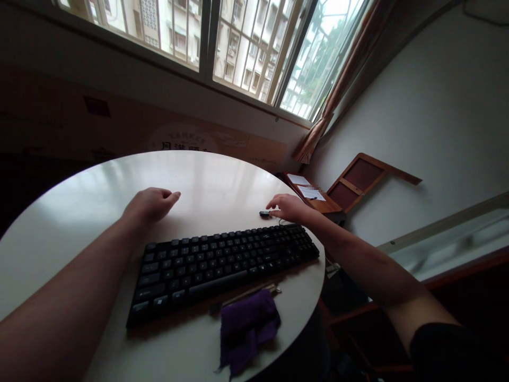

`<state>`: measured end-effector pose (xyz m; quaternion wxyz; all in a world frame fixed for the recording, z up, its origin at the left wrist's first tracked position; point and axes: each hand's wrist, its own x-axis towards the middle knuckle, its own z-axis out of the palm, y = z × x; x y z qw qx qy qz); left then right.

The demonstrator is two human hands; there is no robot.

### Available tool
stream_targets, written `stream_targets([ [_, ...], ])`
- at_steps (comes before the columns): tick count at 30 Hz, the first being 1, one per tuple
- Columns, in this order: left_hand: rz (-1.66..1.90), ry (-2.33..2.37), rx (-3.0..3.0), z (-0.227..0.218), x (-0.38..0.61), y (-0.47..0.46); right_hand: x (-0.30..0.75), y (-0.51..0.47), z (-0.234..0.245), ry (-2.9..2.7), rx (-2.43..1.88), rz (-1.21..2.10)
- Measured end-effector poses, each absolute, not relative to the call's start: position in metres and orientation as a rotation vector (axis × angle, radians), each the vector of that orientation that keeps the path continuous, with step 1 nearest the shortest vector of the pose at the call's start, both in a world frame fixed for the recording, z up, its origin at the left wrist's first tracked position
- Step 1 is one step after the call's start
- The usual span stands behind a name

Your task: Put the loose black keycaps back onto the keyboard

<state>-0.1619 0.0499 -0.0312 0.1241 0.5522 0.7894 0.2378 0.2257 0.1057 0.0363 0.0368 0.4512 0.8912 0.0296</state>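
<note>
A black keyboard (226, 268) lies slanted across the white round table (191, 180). My left hand (148, 204) rests beyond its left end, curled into a loose fist with the thumb pointing right; nothing shows in it. Past the keyboard's far right corner, my right hand (287, 207) has its index finger lifted apart from the lower finger or thumb. That lower digit reaches to a small black object (264, 214) on the tabletop, too small to name. In front of the keyboard are a crumpled purple cloth (248, 329) and a thin metallic tool (246, 298), partly hidden by the cloth.
A thin cable (283, 222) shows behind the keyboard's right end. The table's rounded edge curves close by on the right. Beyond it stand a wooden chair (360, 180) and a low brown surface with papers (312, 192). A barred window (250, 48) is ahead.
</note>
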Motion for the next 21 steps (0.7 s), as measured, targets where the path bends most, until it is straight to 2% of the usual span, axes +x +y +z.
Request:
stream_targets([
  [8, 0.644, 2.300, 1.642, -0.027, -0.158, 0.048, 0.210, 0.131, 0.019, 2.693, 1.293, 0.021],
  [15, 0.631, 2.310, 1.632, -0.027, -0.158, 0.050, 0.225, 0.094, 0.051, 2.877, 1.124, -0.083],
  [21, 0.654, 2.331, 1.617, -0.033, -0.164, 0.055, 0.288, 0.048, 0.073, 2.878, 0.969, -0.295],
])
